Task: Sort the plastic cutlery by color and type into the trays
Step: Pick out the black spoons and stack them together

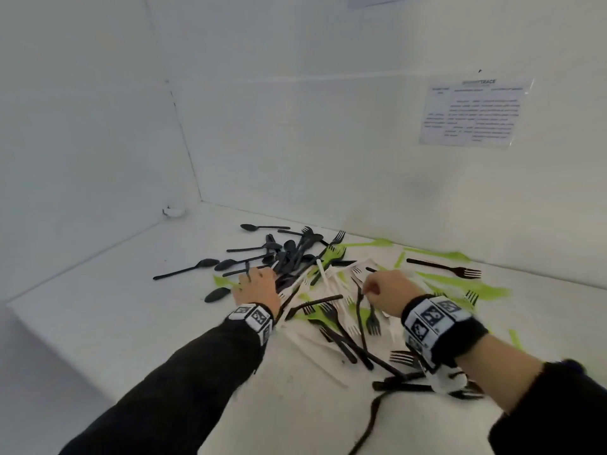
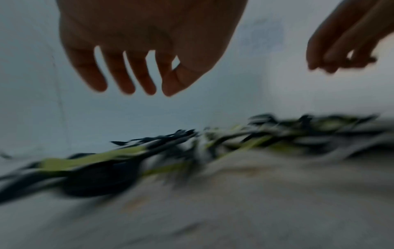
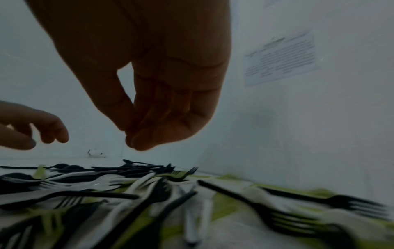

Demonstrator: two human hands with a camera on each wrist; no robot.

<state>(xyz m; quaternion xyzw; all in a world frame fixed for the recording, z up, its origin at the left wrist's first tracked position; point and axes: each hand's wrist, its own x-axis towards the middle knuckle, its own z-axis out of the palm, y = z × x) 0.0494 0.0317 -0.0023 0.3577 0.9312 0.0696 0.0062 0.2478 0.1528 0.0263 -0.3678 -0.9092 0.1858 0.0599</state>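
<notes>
None of the sorting could be seen as done: the cutlery was found in one mixed heap (image 1: 328, 290) on the white table (image 1: 115, 307), pushed toward the corner of the white walls. Black spoons (image 1: 282, 251) were gathered loosely at the far left of the heap, black forks (image 1: 348, 336) were strewn across the near and right side, and white pieces (image 1: 323, 279) and green pieces (image 1: 460, 284) were tangled among them. No trays were visible in any view, so where the pieces were meant to go could not be told.

The left hand (image 1: 258, 285) was held over the left edge of the heap with fingers spread and straight, nothing held. The right hand (image 1: 389, 289) was held just above the middle of the heap with its fingertips (image 3: 138, 141) drawn together against the thumb; nothing could be seen pinched between them in the right wrist view. By this showing, almost the whole task was judged to be left, each colour and type yet to be separated.
</notes>
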